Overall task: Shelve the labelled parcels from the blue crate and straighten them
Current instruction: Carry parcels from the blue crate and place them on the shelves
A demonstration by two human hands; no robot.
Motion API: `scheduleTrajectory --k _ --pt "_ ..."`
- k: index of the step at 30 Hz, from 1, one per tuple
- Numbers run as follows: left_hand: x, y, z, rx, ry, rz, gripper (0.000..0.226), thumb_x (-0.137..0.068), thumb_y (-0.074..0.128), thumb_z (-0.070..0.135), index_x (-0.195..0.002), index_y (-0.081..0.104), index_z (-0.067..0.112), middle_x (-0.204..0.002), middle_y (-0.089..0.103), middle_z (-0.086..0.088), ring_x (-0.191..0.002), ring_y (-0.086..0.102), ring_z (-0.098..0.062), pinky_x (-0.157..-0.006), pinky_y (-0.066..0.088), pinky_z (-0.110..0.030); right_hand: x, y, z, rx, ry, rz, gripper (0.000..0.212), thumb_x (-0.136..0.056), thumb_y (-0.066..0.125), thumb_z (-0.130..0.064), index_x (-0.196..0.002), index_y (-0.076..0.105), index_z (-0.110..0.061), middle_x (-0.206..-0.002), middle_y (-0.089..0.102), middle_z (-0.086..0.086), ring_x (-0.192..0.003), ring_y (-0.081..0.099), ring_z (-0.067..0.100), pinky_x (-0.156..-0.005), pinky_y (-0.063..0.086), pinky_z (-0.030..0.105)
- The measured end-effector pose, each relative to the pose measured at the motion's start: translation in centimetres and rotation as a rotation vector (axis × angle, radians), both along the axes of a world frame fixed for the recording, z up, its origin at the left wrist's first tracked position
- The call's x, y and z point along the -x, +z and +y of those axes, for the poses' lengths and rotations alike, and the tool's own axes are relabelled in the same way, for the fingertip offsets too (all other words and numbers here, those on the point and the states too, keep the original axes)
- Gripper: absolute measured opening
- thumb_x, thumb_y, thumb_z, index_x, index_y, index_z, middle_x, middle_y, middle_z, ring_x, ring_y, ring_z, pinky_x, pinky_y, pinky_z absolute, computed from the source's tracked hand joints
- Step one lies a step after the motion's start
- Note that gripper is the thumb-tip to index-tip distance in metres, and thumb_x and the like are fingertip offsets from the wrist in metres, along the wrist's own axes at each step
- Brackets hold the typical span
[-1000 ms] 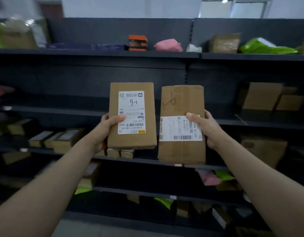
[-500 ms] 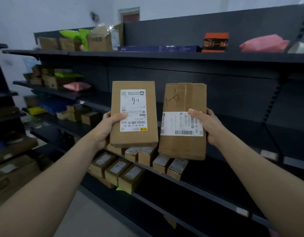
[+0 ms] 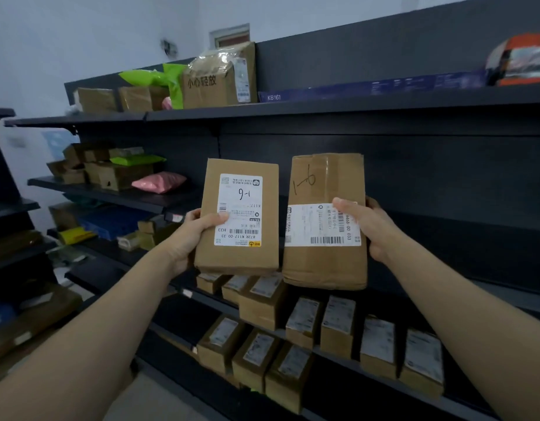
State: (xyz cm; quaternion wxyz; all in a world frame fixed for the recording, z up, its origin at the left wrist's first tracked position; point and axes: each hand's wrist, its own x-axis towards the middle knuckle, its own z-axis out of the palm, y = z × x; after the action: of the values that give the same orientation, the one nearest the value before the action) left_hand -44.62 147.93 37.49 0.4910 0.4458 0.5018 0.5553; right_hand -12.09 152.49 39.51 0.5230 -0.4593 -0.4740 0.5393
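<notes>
Parcels stay pinched upright, one per grip, left hand and right hand, as the shelves slide rightward: likely still seeking slot 1-6.

On the left parcel, I read its upside-down label: handwritten "1-6", "K117", "H33", "872R K117-00 33". Just right of it, the right parcel shows penned "1-6" and printed "468 00 033". Above it, a box says "小心轻放" and a blue box says "KB161".
</notes>
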Motion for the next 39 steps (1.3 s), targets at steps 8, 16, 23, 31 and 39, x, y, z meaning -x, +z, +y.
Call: scheduleTrajectory --k 8,16,23,31,39 --pt "5.3 -0.2 9.6 0.009 -0.06 0.024 0.09 -0.052 0.087 0.04 -0.127 0.039 0.025 -0.095 0.076 -0.004 -0.089 0.072 -0.025 -0.069 0.058 -0.041 4.9 0.4 8.7 -0.017 0.009 -0.064 0.075 -0.076 0.079 -0.035 -0.139 0.044 -0.016 -0.103 0.074 0.006 -0.089 0.072 0.02 -0.065 0.057 0.033" --pt "10.0 1.0 18.3 0.024 -0.061 0.077 0.085 -0.058 0.082 0.042 -0.13 0.04 0.023 -0.101 0.075 -0.007 -0.092 0.072 -0.026 -0.072 0.058 -0.039 9.6 0.4 18.1 0.006 0.102 -0.114 0.041 -0.083 0.07 -0.04 -0.113 0.068 -0.012 -0.097 0.076 0.007 -0.083 0.074 0.019 -0.058 0.056 0.027" --pt "13.7 1.7 24.9 0.192 -0.218 0.147 0.07 -0.059 0.079 0.049 -0.119 0.064 0.016 -0.107 0.073 -0.01 -0.099 0.069 -0.027 -0.095 0.049 -0.044 12.5 0.0 22.8 0.075 0.096 -0.192 0.031 -0.082 0.071 -0.041 -0.096 0.073 -0.014 -0.095 0.076 0.009 -0.085 0.073 0.023 -0.079 0.056 0.038" --pt "18.3 2.7 32.0 0.39 -0.281 0.281 0.08 -0.042 0.082 0.054 -0.111 0.063 0.021 -0.112 0.065 -0.015 -0.107 0.057 -0.039 -0.095 0.038 -0.063 17.5 -1.1 25.2 0.24 -0.094 -0.083 0.028 -0.086 0.068 -0.038 -0.091 0.07 -0.011 -0.081 0.076 0.009 -0.064 0.073 0.021 -0.051 0.059 0.034" --pt "21.6 2.2 36.8 0.483 -0.423 0.288 0.078 -0.047 0.077 0.055 -0.114 0.058 0.019 -0.113 0.061 -0.02 -0.106 0.054 -0.04 -0.086 0.042 -0.06 22.1 -1.7 25.1 0.338 -0.251 -0.047 0.03 -0.086 0.068 -0.041 -0.09 0.07 -0.011 -0.084 0.075 0.01 -0.077 0.071 0.025 -0.083 0.056 0.045"
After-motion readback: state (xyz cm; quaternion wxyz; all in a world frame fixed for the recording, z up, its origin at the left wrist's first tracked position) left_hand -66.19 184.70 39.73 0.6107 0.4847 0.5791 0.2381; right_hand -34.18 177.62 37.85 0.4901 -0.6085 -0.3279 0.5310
